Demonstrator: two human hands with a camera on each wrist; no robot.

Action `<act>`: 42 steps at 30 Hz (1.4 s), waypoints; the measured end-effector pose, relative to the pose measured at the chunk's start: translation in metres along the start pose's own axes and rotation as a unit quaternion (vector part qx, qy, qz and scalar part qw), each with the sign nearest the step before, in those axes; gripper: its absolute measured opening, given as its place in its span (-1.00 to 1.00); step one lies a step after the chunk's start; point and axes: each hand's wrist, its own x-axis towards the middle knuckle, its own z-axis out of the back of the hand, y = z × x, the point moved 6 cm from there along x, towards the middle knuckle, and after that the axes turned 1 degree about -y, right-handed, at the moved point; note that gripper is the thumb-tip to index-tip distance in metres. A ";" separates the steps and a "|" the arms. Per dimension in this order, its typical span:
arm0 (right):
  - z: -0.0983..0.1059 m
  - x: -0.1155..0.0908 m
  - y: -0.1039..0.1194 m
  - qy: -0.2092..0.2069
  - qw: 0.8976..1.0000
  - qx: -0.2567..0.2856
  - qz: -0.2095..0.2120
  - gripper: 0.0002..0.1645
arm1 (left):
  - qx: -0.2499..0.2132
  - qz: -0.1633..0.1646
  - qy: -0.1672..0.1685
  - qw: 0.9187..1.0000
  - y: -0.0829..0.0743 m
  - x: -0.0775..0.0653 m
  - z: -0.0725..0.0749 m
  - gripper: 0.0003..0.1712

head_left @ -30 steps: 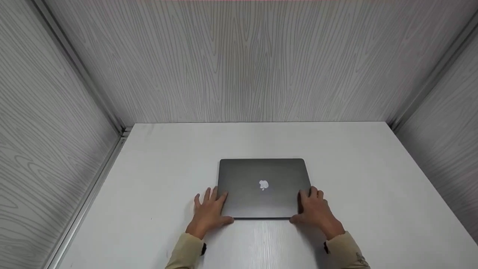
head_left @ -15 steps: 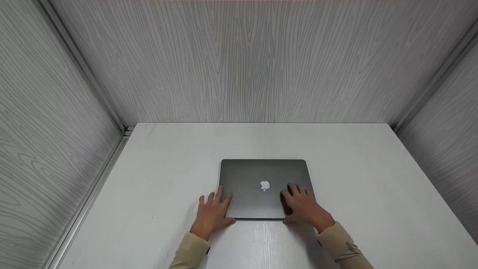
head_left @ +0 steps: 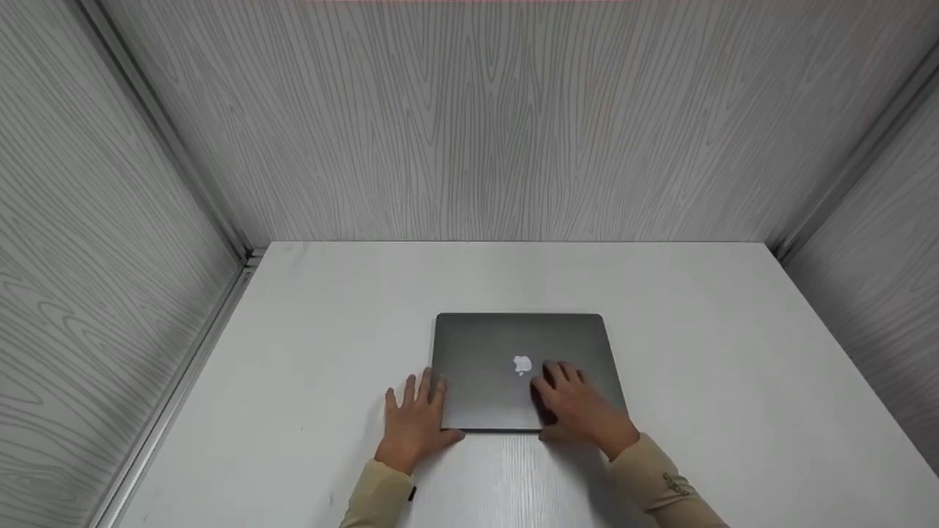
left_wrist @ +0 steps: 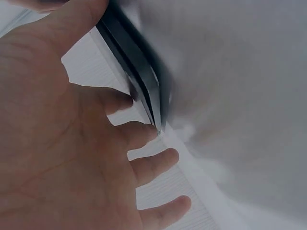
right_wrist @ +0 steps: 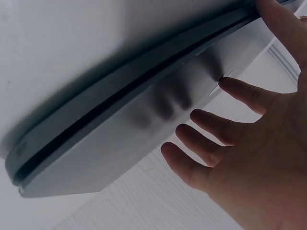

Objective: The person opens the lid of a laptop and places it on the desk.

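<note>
A closed dark grey laptop with a white apple logo lies flat, its front edge towards me. My left hand is at the near left corner, fingers spread and straight, thumb along the front edge. In the left wrist view, the fingertips sit beside the corner of the laptop. Over the right part of the lid is my right hand, thumb at the front edge. The right wrist view has its index fingertip at the logo and the other fingers just off the lid, casting dark reflections.
The laptop is on a white table. A grey wood-grain panel stands behind it, with similar panels at the left and right. A metal rail runs along the table's left side.
My right hand has slid left from the laptop's right edge onto the lid, near the logo. The left hand stays at the left corner, its fingers shifting slightly. The laptop remains closed.
</note>
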 end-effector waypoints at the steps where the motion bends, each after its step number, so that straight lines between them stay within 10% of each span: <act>1: -0.001 0.000 0.001 0.000 1.000 -0.001 0.002 -0.02 | -0.015 0.004 0.008 1.000 0.001 0.000 -0.001 0.06; 23: -0.002 0.005 0.007 -0.026 0.999 -0.035 0.028 -0.01 | -0.098 0.094 0.077 0.988 0.030 -0.009 -0.006 0.13; 42: -0.003 0.005 0.007 -0.047 0.997 -0.035 0.050 -0.05 | -0.079 0.096 0.071 0.990 0.032 -0.009 -0.005 0.07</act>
